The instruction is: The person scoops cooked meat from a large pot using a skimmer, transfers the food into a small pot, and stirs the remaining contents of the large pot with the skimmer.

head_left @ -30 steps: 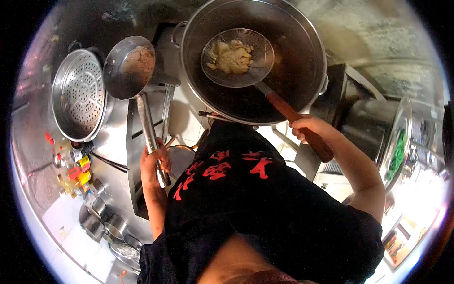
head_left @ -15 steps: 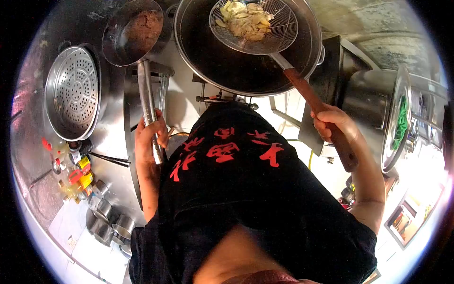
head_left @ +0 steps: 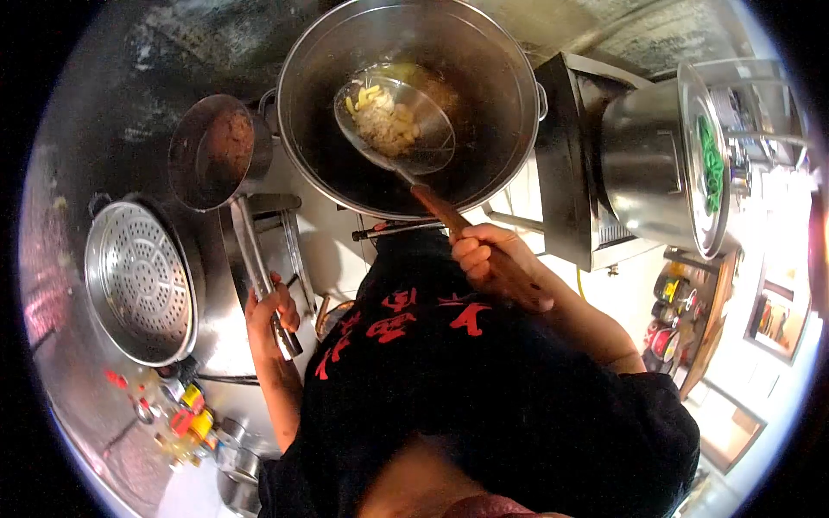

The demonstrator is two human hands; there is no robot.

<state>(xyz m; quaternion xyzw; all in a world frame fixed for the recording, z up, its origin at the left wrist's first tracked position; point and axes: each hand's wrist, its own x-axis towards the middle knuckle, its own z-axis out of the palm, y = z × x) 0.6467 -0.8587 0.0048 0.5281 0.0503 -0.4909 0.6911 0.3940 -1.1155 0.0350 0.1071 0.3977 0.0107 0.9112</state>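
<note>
My right hand (head_left: 484, 255) is closed around the wooden handle of a wire strainer (head_left: 436, 142). Pale and yellowish food pieces (head_left: 384, 121) lie in its mesh bowl, which is tilted down inside a large, deep metal pot (head_left: 298, 138). Dark liquid shows in the pot, and the strainer's lower part seems to be at its surface. My left hand (head_left: 275, 309) grips the tubular metal handle of a long-handled pan (head_left: 186, 164). Reddish-brown contents (head_left: 229, 142) sit in that pan, to the left of the pot.
A perforated steamer tray (head_left: 142, 276) stands at left, above several bottles (head_left: 194, 414) and metal containers (head_left: 237, 475). At right is a tall stockpot (head_left: 643, 168), with a plate of green strands (head_left: 710, 164) at its top. A burner frame (head_left: 566, 164) lies between the pots.
My right hand has lowered the strainer with its food from above the rim into the pot. My left hand still grips the pan's handle. The whole view has shifted.
</note>
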